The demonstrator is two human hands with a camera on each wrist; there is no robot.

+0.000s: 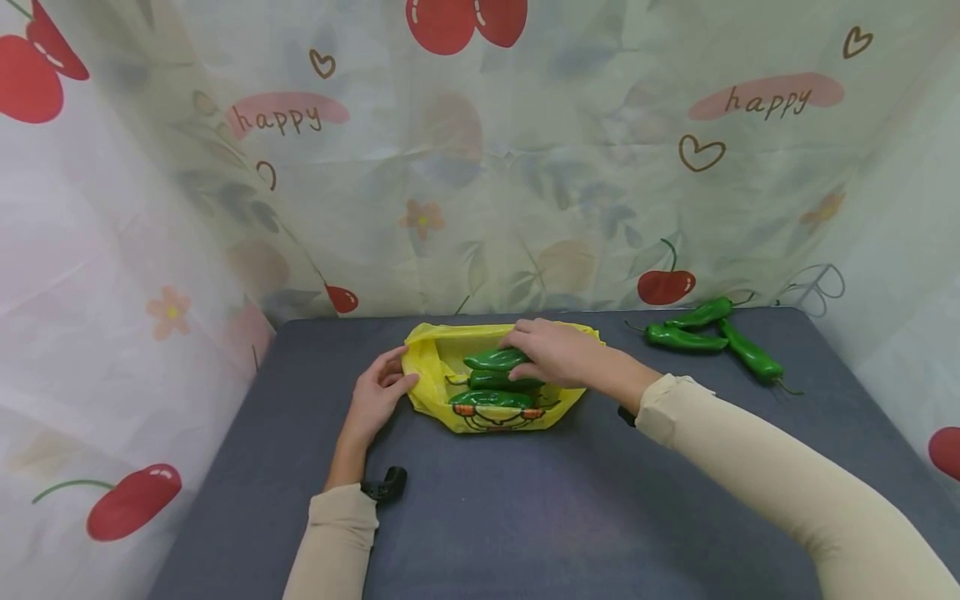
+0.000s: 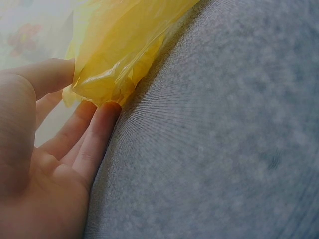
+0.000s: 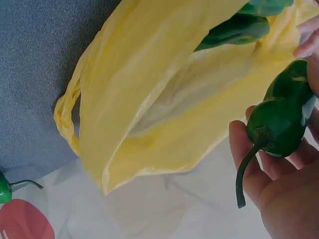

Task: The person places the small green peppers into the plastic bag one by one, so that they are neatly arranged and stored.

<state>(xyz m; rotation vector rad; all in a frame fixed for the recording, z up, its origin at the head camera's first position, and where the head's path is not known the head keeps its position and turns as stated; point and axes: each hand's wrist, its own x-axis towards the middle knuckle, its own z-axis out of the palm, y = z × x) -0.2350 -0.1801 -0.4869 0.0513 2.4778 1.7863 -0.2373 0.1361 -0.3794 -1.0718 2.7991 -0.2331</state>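
Note:
A yellow plastic bag (image 1: 423,367) lies on its side on the table, its mouth spread open. My left hand (image 1: 375,396) holds the bag's left edge; thumb and fingertips meet the yellow film (image 2: 119,55) in the left wrist view. Over the bag's mouth, my right hand (image 1: 558,354) grips a green chili pepper (image 1: 495,360), whose stem end (image 3: 279,127) points out of the hand in the right wrist view. Below it in the bag lie two more green peppers, one in the middle (image 1: 498,381) and one nearer the front (image 1: 491,400).
Three green peppers lie together at the table's back right: one at the rear (image 1: 701,314), one on the left (image 1: 684,338) and one on the right (image 1: 750,352). The dark grey table (image 1: 480,517) meets a printed curtain (image 1: 510,225) behind and at the sides.

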